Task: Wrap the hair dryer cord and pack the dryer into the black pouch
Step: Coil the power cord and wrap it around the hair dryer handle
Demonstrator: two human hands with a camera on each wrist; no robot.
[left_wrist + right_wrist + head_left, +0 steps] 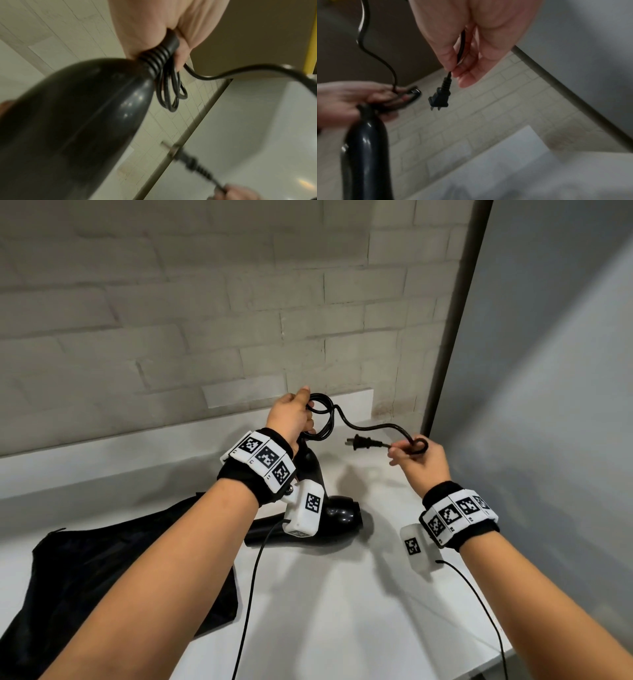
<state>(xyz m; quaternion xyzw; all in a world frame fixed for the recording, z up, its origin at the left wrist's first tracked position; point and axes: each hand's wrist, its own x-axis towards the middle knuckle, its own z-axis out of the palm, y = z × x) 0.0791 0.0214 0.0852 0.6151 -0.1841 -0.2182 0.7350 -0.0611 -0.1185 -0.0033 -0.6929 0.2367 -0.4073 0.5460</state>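
Note:
The glossy black hair dryer (337, 513) hangs handle-up over the white counter. My left hand (294, 414) grips the top of its handle together with several coils of the black cord (323, 419); the left wrist view shows those loops (171, 93) beside the ribbed strain relief (160, 56). A loose stretch of cord runs right to my right hand (416, 455), which pinches it just behind the two-prong plug (363, 442). The plug (439, 99) dangles below my fingers (450, 63) in the right wrist view. The black pouch (113, 563) lies flat on the counter at the left, under my left forearm.
A pale brick wall (205, 302) runs behind the white counter (342, 611). A grey panel (548, 371) with a dark edge closes the right side. Thin black sensor cables (251, 594) hang from both wrist cameras. The counter's front edge is at the lower right.

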